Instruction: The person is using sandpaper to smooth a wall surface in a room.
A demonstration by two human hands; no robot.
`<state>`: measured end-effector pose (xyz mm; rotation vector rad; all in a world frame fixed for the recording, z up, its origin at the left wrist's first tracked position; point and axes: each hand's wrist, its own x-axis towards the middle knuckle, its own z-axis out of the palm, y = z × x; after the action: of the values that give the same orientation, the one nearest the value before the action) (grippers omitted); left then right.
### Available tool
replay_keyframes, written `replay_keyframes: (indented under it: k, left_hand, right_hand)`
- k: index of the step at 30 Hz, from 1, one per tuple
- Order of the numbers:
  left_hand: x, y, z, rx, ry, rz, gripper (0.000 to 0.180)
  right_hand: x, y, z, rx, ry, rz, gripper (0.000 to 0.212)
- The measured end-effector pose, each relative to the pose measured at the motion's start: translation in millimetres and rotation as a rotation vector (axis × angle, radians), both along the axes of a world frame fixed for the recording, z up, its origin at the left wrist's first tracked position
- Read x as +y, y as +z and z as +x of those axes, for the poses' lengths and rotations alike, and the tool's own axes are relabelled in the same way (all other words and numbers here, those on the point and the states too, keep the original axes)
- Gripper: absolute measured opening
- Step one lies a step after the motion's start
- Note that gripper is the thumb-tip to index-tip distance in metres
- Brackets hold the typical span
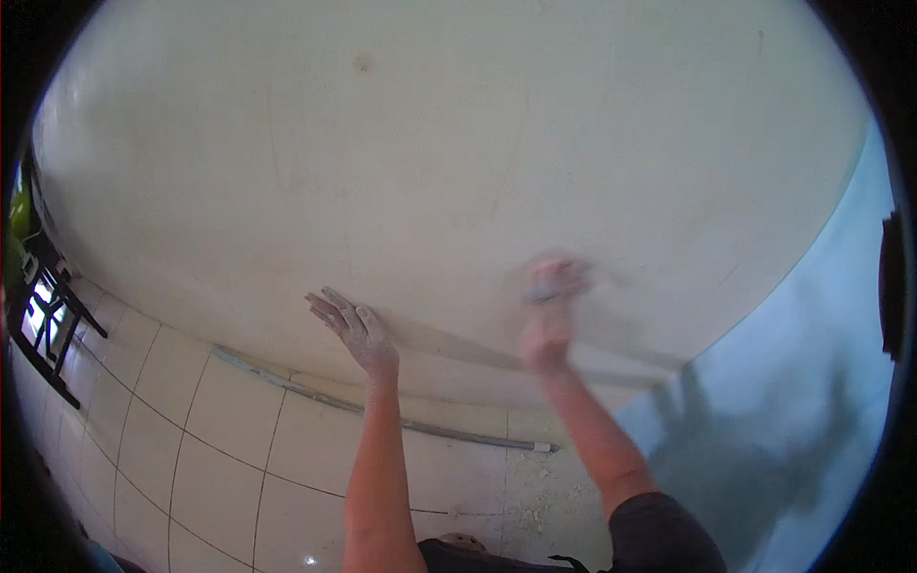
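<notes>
two hands stand apart at the pale wall toward twelve o'clock: the dusty left hand, toward eight, spread flat, apparently for bracing; the right hand, toward three, too blurred to confirm any grip on a greyish object, presumably held for pressing.

Indoor room of unclear use, with pale wall, tiled floor and crumbled debris
</notes>
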<state>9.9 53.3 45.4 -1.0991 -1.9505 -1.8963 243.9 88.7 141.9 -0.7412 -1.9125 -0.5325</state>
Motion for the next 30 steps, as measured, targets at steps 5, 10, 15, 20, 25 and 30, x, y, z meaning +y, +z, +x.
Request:
replay_keyframes:
  k: [5, 10, 15, 20, 25, 30]
  left_hand:
    - [3.5, 20.7, 25.0, -0.248, -0.024, 0.076, 0.058]
    - [-4.1, 28.7, 38.7, -0.078, -0.039, 0.014, 0.058]
    - [-4.3, 20.8, 43.1, 0.100, -0.012, -0.059, 0.060]
    - [7.5, 24.2, 47.3, 0.068, -0.011, -0.001, 0.060]
    - [-14.2, 14.5, 24.8, 0.214, -0.074, -0.113, 0.060]
    - [-15.3, 10.9, 19.6, 0.282, -0.092, -0.148, 0.059]
  right_hand:
    - [-8.4, -137.1, 7.7, -0.434, 0.350, -0.526, 0.042]
    - [3.8, -83.6, 98.3, -0.204, 0.063, -0.562, 0.047]
    - [11.7, 35.5, 20.5, 0.188, -0.057, 0.175, 0.049]
    - [5.5, -126.4, 1.5, -0.631, 0.073, 0.107, 0.048]
    - [9.7, -129.8, 84.2, -0.530, 0.016, -0.354, 0.043]
    - [4.9, 52.0, 15.8, 0.065, -0.067, 0.109, 0.060]
